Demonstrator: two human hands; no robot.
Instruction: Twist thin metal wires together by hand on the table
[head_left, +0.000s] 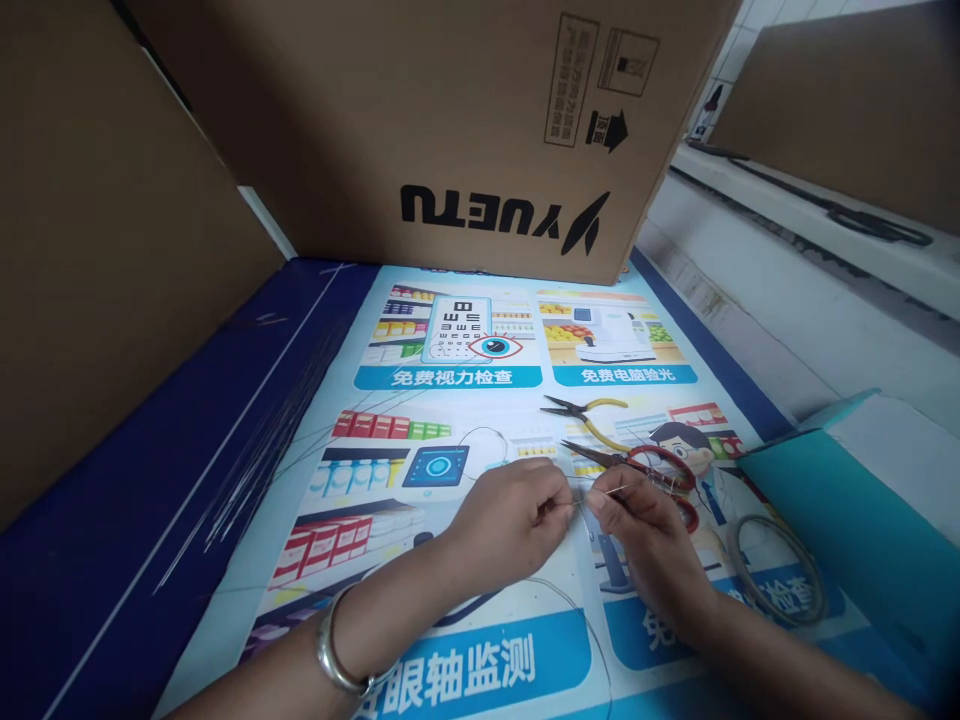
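Both of my hands are closed over the printed poster sheet. My left hand (517, 515), with a silver bangle on the wrist, pinches a thin wire (578, 503). Close beside it, my right hand (645, 530) pinches the same thin wire between thumb and fingers, and a short end sticks out past them. Fine strands curve away from the hands across the sheet. Just beyond the right hand lie scissors (660, 462) with red handles, partly hidden by that hand. Pliers (574, 410) with yellow handles lie behind the scissors.
A coil of wire (812, 570) lies right of my right hand, next to a teal box (855, 490). Several straight wires (225, 480) lie along the left side. Large cardboard boxes (360, 120) wall off the back and left. A white ledge (795, 200) runs at the right.
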